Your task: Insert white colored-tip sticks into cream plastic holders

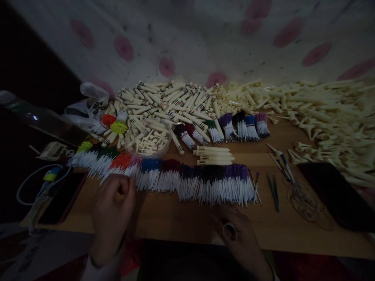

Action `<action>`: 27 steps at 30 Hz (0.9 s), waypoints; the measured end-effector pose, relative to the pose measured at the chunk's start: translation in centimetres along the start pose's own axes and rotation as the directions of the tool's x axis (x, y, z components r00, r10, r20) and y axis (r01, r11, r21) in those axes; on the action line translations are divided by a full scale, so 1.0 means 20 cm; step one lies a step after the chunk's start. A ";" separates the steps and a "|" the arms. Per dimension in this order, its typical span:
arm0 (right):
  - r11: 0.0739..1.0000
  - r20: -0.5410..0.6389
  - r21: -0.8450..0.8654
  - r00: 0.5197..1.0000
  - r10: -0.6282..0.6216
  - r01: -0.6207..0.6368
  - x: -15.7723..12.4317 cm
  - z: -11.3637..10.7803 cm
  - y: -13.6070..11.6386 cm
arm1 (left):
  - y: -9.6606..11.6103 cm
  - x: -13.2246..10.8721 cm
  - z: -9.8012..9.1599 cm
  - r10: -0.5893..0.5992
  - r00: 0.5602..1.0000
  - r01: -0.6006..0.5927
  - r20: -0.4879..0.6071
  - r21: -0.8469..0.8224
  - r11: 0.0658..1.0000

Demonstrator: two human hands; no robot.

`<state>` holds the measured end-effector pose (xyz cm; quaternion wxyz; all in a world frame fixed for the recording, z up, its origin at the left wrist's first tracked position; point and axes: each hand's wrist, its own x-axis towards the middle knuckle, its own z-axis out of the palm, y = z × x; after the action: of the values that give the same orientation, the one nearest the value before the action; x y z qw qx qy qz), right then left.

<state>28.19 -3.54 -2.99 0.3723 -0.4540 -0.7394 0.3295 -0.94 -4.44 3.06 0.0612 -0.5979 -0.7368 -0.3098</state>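
My left hand (113,210) reaches to the row of ink refills, with thumb and fingers pinched together at the pink-tipped refills (134,163). What lies between its fingertips is hidden. My right hand (243,238), near the table's front edge, is closed around a cream pen barrel (230,231) whose round open end faces me. White refills with coloured tops lie side by side: orange (120,160), blue (150,165), dark red (170,166), black (211,172) and purple (236,171). Behind them several assembled pens (214,156) are stacked.
Pens (170,101) and loose cream parts (331,113) are heaped at the back. A tub (149,142) holds small parts. Tweezers (274,193), a tangled cord (306,203) and a dark tablet (336,195) lie right; a phone (63,199) and bottle (41,121) left.
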 end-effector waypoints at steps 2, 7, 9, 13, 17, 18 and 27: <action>1.000 0.002 0.001 1.000 -0.012 0.012 0.00 0.00 0.00 | -0.08 0.09 0.05 -0.131 0.990 0.121 0.059 0.145 0.982; 1.000 -0.009 -0.006 1.000 -0.018 0.018 0.00 0.00 0.01 | -0.19 0.25 0.19 -0.259 0.921 0.160 0.291 0.322 0.933; 1.000 0.005 -0.009 1.000 -0.003 0.003 -0.01 0.00 0.03 | -0.19 0.27 0.21 -0.274 0.912 0.165 0.305 0.338 0.926; 1.000 0.024 -0.019 1.000 0.015 -0.014 -0.02 0.01 0.04 | -0.19 0.29 0.22 -0.341 0.881 0.220 0.327 0.355 0.909; 1.000 0.011 -0.015 1.000 -0.005 0.005 -0.02 0.00 0.03 | -0.22 0.31 0.23 -0.416 0.848 0.302 0.329 0.346 0.888; 1.000 0.015 -0.015 1.000 -0.003 0.003 -0.02 0.00 0.03 | -0.22 0.31 0.23 -0.426 0.842 0.314 0.330 0.340 0.886; 0.999 0.014 0.033 1.000 0.007 -0.008 -0.01 0.00 0.01 | -0.22 0.28 0.01 -0.487 0.838 0.424 0.246 0.267 0.865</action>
<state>28.41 -3.65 -3.24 0.3734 -0.4482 -0.7346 0.3464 -6.41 -0.02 3.87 -0.0689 -0.4354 -0.8861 -0.1429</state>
